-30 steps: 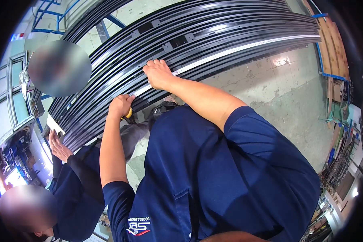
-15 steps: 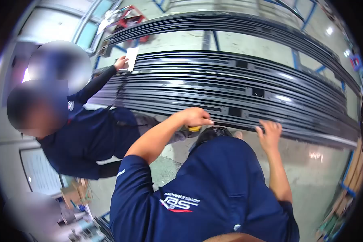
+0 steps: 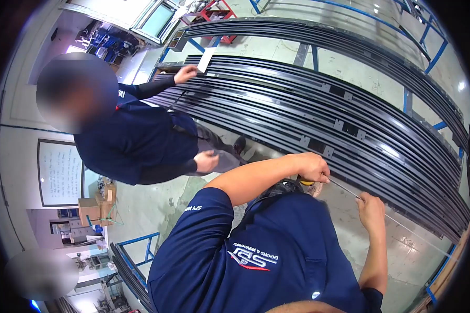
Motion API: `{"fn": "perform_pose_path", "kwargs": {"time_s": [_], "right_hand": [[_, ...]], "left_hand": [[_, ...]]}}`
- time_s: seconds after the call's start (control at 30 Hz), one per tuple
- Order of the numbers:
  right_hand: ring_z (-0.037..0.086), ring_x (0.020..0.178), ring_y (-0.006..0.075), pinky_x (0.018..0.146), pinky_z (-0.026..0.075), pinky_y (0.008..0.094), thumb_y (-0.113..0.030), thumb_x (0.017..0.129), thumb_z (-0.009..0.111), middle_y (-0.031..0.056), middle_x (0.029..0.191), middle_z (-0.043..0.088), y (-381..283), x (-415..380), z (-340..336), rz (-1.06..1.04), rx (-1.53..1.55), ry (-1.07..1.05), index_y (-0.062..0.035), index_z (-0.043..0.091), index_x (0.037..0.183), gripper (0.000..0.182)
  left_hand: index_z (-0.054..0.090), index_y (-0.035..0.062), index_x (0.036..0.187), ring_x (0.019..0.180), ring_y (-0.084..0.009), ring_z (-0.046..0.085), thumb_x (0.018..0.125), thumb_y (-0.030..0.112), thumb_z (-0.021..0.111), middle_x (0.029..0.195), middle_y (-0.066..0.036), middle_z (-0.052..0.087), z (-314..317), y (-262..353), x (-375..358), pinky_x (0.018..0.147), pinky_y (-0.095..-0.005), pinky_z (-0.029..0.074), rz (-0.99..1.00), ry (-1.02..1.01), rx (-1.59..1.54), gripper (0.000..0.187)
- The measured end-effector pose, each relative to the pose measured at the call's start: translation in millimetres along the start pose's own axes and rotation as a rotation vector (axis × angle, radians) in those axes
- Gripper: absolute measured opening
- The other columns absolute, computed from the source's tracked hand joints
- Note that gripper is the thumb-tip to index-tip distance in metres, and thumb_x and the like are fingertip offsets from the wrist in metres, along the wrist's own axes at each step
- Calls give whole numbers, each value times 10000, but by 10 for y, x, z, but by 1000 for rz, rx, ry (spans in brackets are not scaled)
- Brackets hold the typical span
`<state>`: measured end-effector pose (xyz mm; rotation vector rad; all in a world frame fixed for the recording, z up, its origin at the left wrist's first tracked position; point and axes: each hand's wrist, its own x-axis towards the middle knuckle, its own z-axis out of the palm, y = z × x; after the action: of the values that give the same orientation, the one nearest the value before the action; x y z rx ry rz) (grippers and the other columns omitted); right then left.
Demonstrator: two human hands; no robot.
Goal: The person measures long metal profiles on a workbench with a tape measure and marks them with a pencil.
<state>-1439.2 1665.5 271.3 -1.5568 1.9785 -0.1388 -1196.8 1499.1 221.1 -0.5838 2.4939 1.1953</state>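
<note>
My left hand (image 3: 313,168) is closed on one end of a thin pale strip (image 3: 344,189) in front of my waist. Farther right, my right hand (image 3: 372,208) pinches the same strip, which runs on past it toward the lower right. Something yellow (image 3: 306,182) shows just below my left hand, partly hidden. Beyond both hands lie long dark metal profiles (image 3: 277,112) side by side, with small plates and dark cutouts on some of them.
At the left stands a co-worker (image 3: 141,135), one hand near a white card (image 3: 206,60) on the profiles. Another rack of profiles (image 3: 318,39) is farther back. Blue frames (image 3: 436,57) stand at the upper right, cardboard boxes (image 3: 91,209) at the lower left.
The view has shifted. My hands, bare-looking and apart before, now have the thin strip between them. The co-worker's hand has drawn back from the card, and their other hand now shows.
</note>
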Motion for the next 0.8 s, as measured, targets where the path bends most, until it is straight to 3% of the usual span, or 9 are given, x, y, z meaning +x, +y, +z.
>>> {"fn": "perform_pose_path", "kwargs": {"time_s": [0.2,0.3,0.37,0.5,0.57,0.67,0.8], "right_hand": [[623,834,419,734,472,491,-247,894,630,221,840,660,36,-460,367,52,49,-97,-30,672,888,221],[640,755,371,703,484,448,-246,901,629,191,780,664,50,-714,781,61,179,-191,-33,683,908,220],[638,682,279,659,481,406,-239,908,630,140,722,664,68,-879,1126,82,302,-292,-29,688,903,219],[638,657,192,647,489,362,-252,918,636,89,702,674,-51,-1284,1707,116,357,-288,-25,692,894,235],[685,705,216,697,519,367,-289,916,638,110,755,707,-113,-1523,1980,122,354,-298,-47,700,918,250],[660,939,364,810,522,434,-365,891,639,159,964,708,-476,-1889,2184,45,236,-238,-122,722,1012,284],[654,937,364,812,508,458,-441,919,579,162,976,699,-681,-2213,2430,-17,197,-299,-138,714,1030,349]], "left_hand": [[698,119,855,816,-388,643,922,462,571,795,-160,677,226,-53,-602,714,-488,493,-113,-6,125,372],[706,126,866,812,-385,650,907,481,584,798,-159,683,448,-68,-924,715,-486,501,-82,-8,169,378],[716,133,871,804,-384,658,890,490,600,804,-154,692,611,-20,-1125,709,-486,514,-76,-2,197,376],[720,134,864,801,-375,667,878,475,613,815,-143,699,1181,-77,-1580,705,-480,527,-79,56,142,358],[715,140,849,803,-372,668,865,479,628,841,-145,700,1426,-19,-1818,692,-481,531,-56,41,221,350],[687,120,889,820,-370,668,891,516,609,832,-147,698,1880,-33,-2096,701,-475,523,-27,23,152,404],[673,127,935,815,-362,672,908,527,599,818,-139,698,2221,249,-2501,693,-469,509,-40,-15,73,407]]}}
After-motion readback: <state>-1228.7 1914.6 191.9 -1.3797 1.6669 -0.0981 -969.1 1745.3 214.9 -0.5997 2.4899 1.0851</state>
